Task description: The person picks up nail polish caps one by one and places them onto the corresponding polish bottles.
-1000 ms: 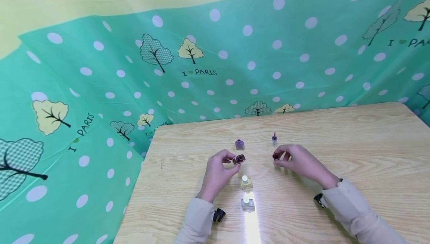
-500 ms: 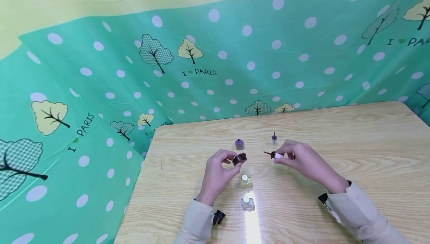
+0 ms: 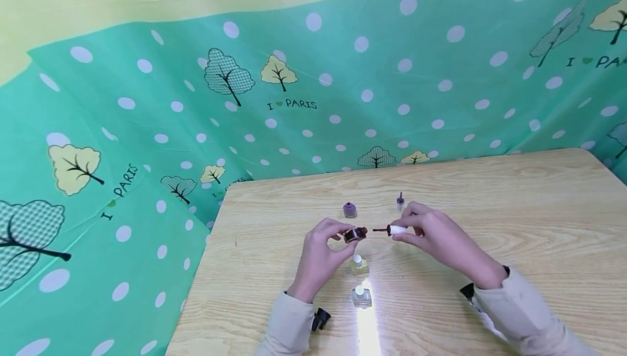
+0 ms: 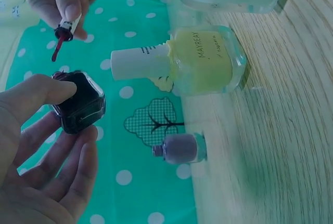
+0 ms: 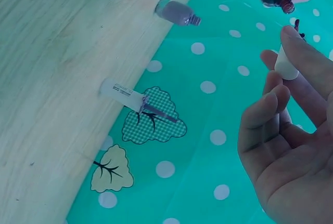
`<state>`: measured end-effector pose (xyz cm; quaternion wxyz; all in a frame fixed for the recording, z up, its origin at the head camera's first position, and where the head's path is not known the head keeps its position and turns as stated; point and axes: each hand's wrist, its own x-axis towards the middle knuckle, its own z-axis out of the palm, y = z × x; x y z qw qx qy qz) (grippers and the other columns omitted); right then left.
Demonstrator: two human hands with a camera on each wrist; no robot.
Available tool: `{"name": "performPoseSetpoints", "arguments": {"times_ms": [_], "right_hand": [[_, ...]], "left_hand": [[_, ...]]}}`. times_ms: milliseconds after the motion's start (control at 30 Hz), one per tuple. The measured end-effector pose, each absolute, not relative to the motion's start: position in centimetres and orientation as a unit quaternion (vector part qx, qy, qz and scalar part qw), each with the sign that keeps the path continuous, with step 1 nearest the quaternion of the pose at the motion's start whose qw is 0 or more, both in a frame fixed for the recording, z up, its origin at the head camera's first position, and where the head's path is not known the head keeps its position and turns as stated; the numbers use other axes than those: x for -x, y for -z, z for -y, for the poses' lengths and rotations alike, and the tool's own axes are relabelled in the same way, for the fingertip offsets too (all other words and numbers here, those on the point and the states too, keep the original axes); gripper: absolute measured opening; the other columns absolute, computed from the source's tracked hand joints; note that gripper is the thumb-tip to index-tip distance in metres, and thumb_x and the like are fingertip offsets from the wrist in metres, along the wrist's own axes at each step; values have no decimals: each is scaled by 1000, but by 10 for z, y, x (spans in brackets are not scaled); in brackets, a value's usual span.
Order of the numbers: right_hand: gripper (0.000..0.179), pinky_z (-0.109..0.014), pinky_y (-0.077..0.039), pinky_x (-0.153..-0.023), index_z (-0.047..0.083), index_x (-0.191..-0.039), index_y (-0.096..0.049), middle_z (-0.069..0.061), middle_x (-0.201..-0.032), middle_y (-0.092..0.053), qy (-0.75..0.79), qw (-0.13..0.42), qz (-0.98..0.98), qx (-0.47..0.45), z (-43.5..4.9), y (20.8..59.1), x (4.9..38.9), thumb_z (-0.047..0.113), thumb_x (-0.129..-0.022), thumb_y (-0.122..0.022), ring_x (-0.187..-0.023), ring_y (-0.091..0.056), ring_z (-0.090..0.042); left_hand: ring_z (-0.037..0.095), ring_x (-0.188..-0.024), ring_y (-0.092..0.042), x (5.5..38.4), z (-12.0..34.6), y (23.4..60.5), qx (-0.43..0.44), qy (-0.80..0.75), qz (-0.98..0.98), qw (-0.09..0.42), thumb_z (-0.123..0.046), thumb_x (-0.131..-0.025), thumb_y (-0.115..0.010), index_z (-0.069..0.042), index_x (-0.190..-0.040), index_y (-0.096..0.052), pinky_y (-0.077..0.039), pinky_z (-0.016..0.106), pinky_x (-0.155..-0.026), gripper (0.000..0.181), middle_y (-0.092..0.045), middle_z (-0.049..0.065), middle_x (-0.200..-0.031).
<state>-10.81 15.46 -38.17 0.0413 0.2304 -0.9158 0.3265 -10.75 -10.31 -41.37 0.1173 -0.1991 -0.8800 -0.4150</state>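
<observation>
Above the table my left hand (image 3: 320,255) pinches a dark red nail polish bottle (image 3: 355,234) between thumb and fingers, tilted so its open neck points right. My right hand (image 3: 433,233) holds the white brush cap (image 3: 398,229), its dark red brush pointing left at the bottle neck with a small gap between them. In the left wrist view the bottle (image 4: 80,102) lies under the thumb, with the red-coated brush (image 4: 58,47) beyond it. The right wrist view has the white cap (image 5: 286,63) between thumb and fingers.
An uncapped purple polish bottle (image 3: 350,210) stands farther back, and its cap (image 3: 400,202) stands brush-up to the right. A capped yellow bottle (image 3: 360,266) and a capped clear bottle (image 3: 362,297) stand nearer. Behind the wooden table (image 3: 514,209) hangs a green dotted cloth (image 3: 416,78).
My right hand has turned the cap so its brush points left and has brought it closer to the bottle. The left hand has tilted the bottle's neck to the right.
</observation>
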Motion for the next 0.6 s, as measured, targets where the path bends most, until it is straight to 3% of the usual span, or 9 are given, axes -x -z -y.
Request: {"name": "performPoseSetpoints", "arguments": {"times_ms": [233, 600], "right_hand": [[18, -20, -44, -58, 16, -105, -78, 8, -93, -58, -299, 53, 922, -242, -149, 377, 109, 24, -89, -74, -66, -46, -2], [16, -20, -43, -56, 16, -99, -79, 9, -86, -56, -252, 61, 933, -251, -141, 376, 112, 24, -85, -78, -64, -45, -1]], "left_hand": [[11, -92, -67, 108, 100, 412, 217, 415, 876, 116, -11, -78, -83, -13, -104, -76, -57, 31, -85, 27, -71, -2, -99], [13, -91, -67, 106, 100, 413, 228, 411, 875, 116, -9, -78, -83, -11, -103, -75, -58, 36, -84, 26, -70, -1, -98]]}}
